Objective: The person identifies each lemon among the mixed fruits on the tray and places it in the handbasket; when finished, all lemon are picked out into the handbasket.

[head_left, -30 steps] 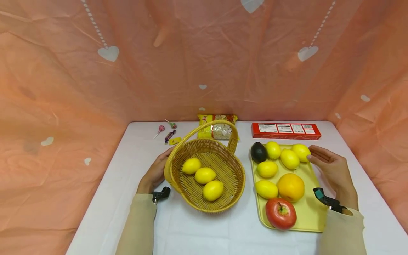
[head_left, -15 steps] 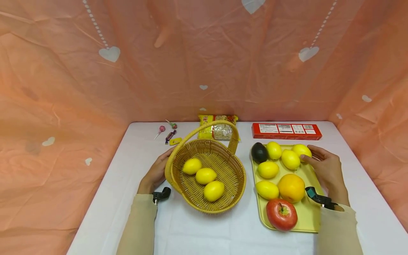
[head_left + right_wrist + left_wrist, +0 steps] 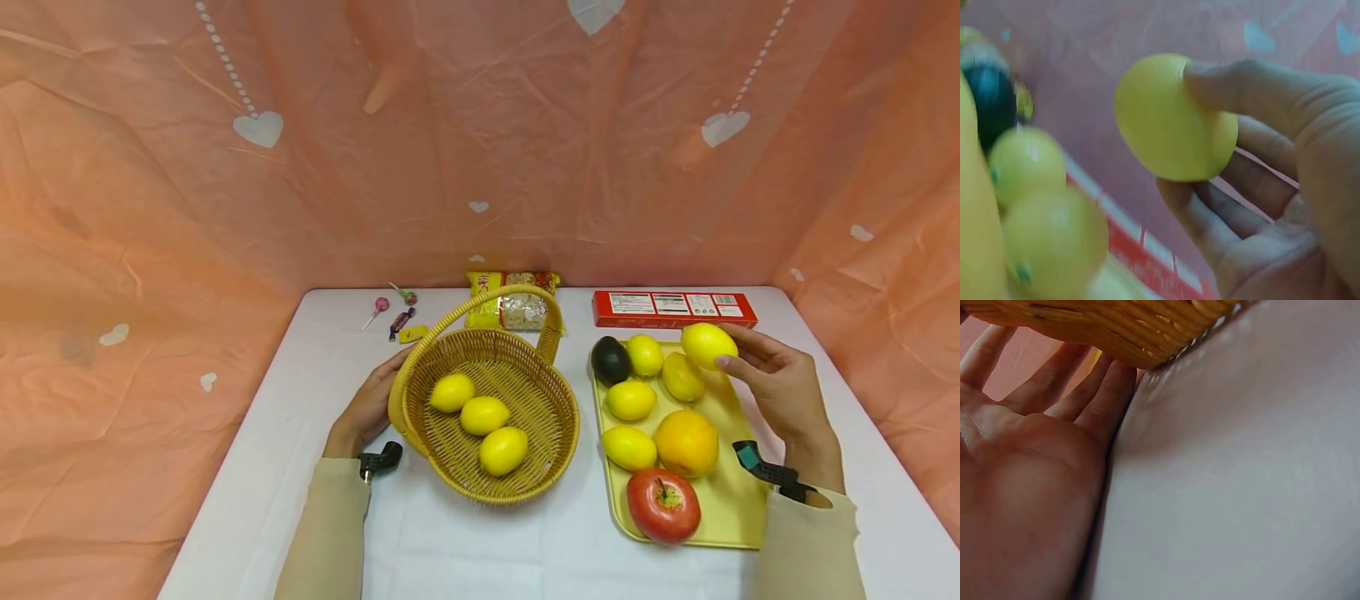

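My right hand (image 3: pixel 783 387) pinches a yellow lemon (image 3: pixel 709 346) between thumb and fingers, held above the far right corner of the yellow tray (image 3: pixel 731 521). The right wrist view shows the same lemon (image 3: pixel 1169 119) between thumb and fingertips. On the tray lie several more lemons (image 3: pixel 630 400), a dark avocado (image 3: pixel 611 360), an orange (image 3: pixel 686 442) and a red apple (image 3: pixel 663 506). My left hand (image 3: pixel 369 402) rests against the left side of a wicker basket (image 3: pixel 491 493), its fingers fairly straight in the left wrist view and partly hidden by the basket. Three lemons (image 3: pixel 483 415) lie inside it.
Behind the basket lies a yellow snack bag (image 3: pixel 517 308). A long red box (image 3: pixel 671 310) stands beyond the tray. Two lollipops (image 3: pixel 381 304) and small wrapped candies (image 3: pixel 402 320) are at the back left. Pink cloth (image 3: pixel 480 150) encloses the white table (image 3: pixel 465 550).
My right hand has moved in, taken hold of the lemon at the tray's far right corner and raised it off the tray. The left hand and the basket have stayed in place.
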{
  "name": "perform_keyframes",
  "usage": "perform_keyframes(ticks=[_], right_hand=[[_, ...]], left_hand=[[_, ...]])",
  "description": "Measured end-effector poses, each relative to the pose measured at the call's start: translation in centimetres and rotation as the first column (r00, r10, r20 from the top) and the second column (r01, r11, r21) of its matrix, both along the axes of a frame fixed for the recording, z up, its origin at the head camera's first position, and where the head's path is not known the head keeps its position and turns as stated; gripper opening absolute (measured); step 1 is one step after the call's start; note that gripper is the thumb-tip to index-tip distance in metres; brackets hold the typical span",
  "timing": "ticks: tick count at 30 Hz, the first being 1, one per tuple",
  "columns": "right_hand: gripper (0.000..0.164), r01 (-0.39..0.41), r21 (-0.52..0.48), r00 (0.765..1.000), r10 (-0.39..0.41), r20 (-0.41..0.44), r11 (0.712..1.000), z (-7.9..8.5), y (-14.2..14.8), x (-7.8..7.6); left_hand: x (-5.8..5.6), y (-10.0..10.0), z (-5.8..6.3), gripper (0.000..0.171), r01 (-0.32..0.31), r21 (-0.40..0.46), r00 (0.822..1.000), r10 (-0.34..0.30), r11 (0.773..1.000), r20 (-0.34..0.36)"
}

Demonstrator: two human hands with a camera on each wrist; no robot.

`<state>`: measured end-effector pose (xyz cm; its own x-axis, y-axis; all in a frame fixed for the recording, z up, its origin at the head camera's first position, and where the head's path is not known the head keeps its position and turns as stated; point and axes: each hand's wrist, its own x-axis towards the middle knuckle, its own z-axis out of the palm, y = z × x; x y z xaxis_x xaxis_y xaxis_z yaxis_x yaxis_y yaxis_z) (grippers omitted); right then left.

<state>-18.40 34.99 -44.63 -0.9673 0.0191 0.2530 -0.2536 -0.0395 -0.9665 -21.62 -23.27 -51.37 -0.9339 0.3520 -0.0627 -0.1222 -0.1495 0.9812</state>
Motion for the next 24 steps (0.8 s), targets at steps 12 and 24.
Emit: perform_keyframes(ticks=[12,24], right_hand=[[0.047,-0.387,0.192,0.916,0.400,-0.034,0.902,3.0,-6.8,0.4],[0.044,-0.731,0.306,0.669,0.731,0.138,0.611,2.7,-14.9,1.2]], left_hand=[[-0.1,-0.1,-0.3,0.051,0.007,-0.011,1.000,-0.008,1.000,-0.014],[0.0,-0.1,-0.1,0.051,0.020,0.006,0.999,-0.020,1.000,-0.025]])
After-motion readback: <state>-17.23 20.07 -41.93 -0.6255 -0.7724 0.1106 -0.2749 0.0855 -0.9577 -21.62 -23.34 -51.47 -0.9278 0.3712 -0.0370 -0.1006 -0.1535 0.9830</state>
